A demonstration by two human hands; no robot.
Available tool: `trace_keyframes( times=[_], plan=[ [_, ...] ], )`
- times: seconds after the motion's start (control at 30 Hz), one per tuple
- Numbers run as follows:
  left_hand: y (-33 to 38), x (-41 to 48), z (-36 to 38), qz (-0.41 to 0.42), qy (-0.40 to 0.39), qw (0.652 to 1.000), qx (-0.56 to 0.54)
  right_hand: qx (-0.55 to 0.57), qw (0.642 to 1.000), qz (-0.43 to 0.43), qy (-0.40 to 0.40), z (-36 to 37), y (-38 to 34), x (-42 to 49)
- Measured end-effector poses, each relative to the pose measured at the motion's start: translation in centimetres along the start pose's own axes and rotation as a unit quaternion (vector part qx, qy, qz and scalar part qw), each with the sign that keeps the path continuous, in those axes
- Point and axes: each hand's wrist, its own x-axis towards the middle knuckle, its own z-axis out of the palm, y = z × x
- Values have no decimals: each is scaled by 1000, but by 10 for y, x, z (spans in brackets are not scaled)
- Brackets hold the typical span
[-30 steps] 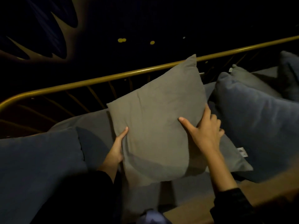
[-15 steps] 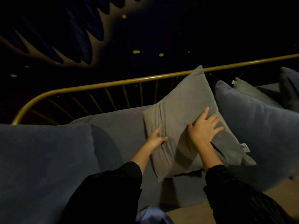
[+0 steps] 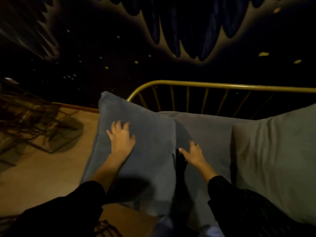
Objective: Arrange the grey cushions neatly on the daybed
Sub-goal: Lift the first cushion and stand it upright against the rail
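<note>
A large blue-grey cushion (image 3: 150, 144) stands tilted at the left end of the daybed mattress (image 3: 208, 132), its left side hanging over the floor. My left hand (image 3: 120, 139) presses flat on its face with fingers spread. My right hand (image 3: 193, 153) rests at its right edge, thumb touching the edge and fingers apart on the shadowed mattress. A lighter grey cushion (image 3: 273, 159) leans at the right, apart from both hands. Black sleeves cover both forearms.
A gold metal rail (image 3: 213, 85) with thin bars runs behind the mattress and curves down at the left end. Wooden floor (image 3: 42, 171) lies to the left, with a blurred wire-frame object (image 3: 34, 127) on it. Behind is a dark wall.
The view swung left. Both hands left the lighter grey cushion, which now leans at the right, and moved onto the blue-grey cushion at the daybed's left end.
</note>
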Motion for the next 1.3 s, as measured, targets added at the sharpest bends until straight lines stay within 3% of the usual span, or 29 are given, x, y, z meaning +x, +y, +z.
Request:
trace_keyframes(
  times=[0.13, 0.23, 0.33, 0.47, 0.57, 0.67, 0.73, 0.83, 0.93, 1.13, 1.3],
  plan=[
    [-48, 15, -7, -12, -43, 999, -5, 108, 990, 58, -71, 51, -20, 29],
    [-57, 19, 8, 11, -22, 1000, 3, 207, 968, 115, -78, 79, -21, 53],
    [-64, 31, 23, 7, -55, 998, -36, 280, 943, 154, -89, 91, -14, 68],
    [-69, 45, 43, -12, -87, 994, -65, 309, 932, 173, -76, 113, 38, 116],
    [-74, 54, 52, -15, -93, 992, -80, 341, 921, 178, -67, 104, 22, 119],
    [-80, 56, 53, -23, -69, 988, -134, 369, 907, 200, -44, 90, -14, 101],
    [-77, 55, 49, -70, -36, 977, -199, 397, 894, 207, -16, 83, -34, 89],
    [-59, 53, 40, -167, 30, 946, -277, 431, 867, 238, -81, 87, -28, 82],
    [-42, 51, 31, -205, 53, 936, -283, 462, 848, 246, -85, 89, 5, 75],
    [14, 26, 31, -142, -31, 957, -250, 425, 857, 284, 57, 44, 45, 4],
    [39, 9, 54, -72, -105, 935, -331, 399, 860, 270, 169, 10, 79, -44]
  ],
)
